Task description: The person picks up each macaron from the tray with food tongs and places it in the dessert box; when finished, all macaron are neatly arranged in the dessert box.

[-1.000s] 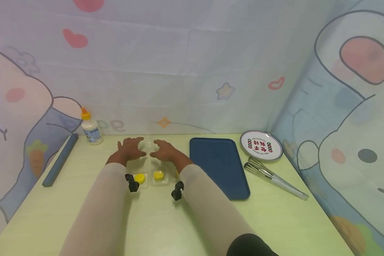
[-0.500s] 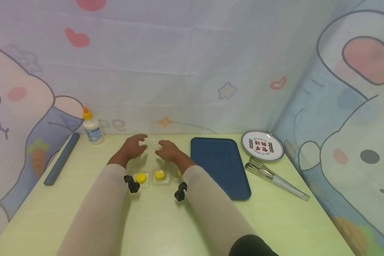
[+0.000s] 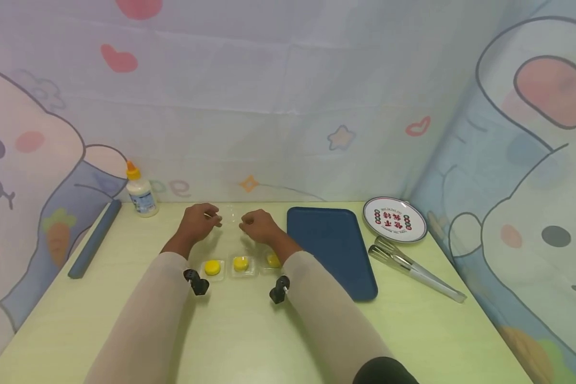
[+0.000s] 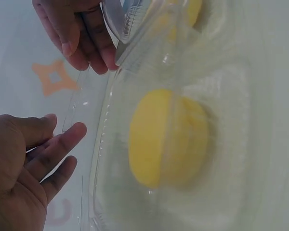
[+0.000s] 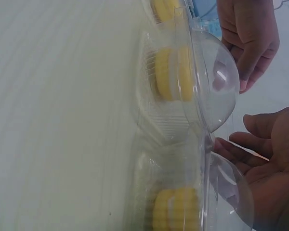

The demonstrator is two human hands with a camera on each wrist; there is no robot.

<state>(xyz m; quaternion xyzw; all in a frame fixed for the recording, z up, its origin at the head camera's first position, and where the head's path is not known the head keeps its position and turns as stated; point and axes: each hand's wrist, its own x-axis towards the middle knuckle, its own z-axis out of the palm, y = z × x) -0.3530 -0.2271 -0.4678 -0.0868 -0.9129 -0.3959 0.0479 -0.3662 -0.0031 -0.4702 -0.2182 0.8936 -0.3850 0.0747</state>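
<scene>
Three clear plastic boxes stand in a row, each with a yellow macaron inside: the left box's macaron (image 3: 212, 267), the middle one (image 3: 240, 263) and the right one (image 3: 273, 260), partly behind the right forearm. Behind the row, a clear plastic piece (image 3: 232, 214) shows faintly between the two hands, only its glints standing out. My left hand (image 3: 198, 222) is at its left side, fingers loosely bent. My right hand (image 3: 261, 226) is opposite, fingertips near its right side; the right wrist view shows its thumb and fingers apart. A domed clear lid (image 5: 221, 82) rises above one macaron.
A blue tray (image 3: 326, 250) lies right of the right hand, with a printed plate (image 3: 394, 220) and metal tongs (image 3: 415, 269) beyond it. At left are a glue bottle (image 3: 141, 196) and a grey-blue bar (image 3: 94, 240). A printed cloth wall closes off the back.
My hands have drawn slightly apart from each other beside the clear piece. Thumb and fingers of each hand have come closer together. The right macaron box shows more now.
</scene>
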